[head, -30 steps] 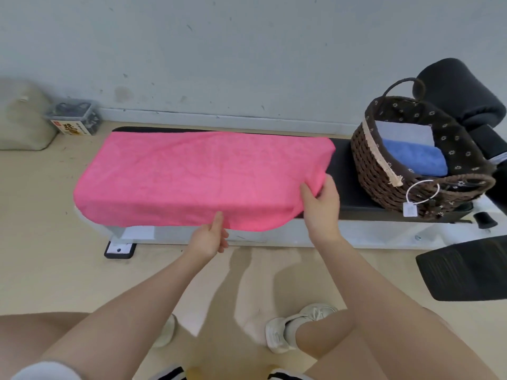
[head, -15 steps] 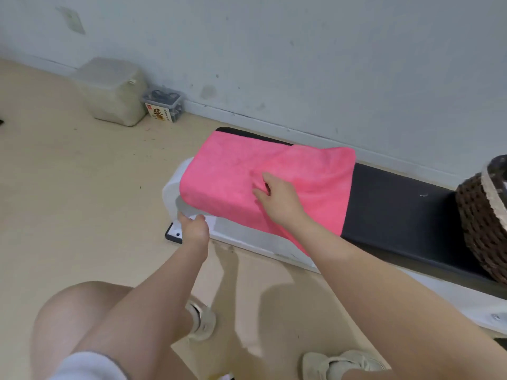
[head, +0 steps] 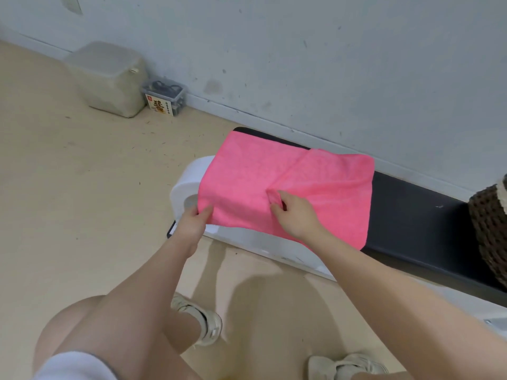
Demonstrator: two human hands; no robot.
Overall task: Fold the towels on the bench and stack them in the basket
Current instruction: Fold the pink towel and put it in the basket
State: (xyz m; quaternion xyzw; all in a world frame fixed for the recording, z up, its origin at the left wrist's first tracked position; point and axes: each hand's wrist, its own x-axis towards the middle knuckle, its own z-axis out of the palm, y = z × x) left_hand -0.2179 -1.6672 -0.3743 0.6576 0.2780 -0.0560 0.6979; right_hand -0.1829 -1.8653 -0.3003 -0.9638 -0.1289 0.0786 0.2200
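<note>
A pink towel [head: 323, 185] lies folded over on the left end of the black-topped bench [head: 411, 215], its front edge hanging over the white side. My left hand [head: 192, 223] pinches the towel's near left corner at the bench edge. My right hand [head: 295, 213] pinches a fold of the upper layer in the middle of the towel. Only a sliver of the dark woven basket [head: 491, 229] shows at the right edge; what it holds is out of view.
A grey-green lidded bin [head: 107, 78] and a small clear box with a label [head: 164, 98] stand against the wall at the back left. Beige floor spreads to the left. My legs and shoes are below the bench.
The view swung left, so the basket is nearly out of frame. My right hand carried the towel's right end over to the left, halving it. My left hand moved up to the near left corner.
</note>
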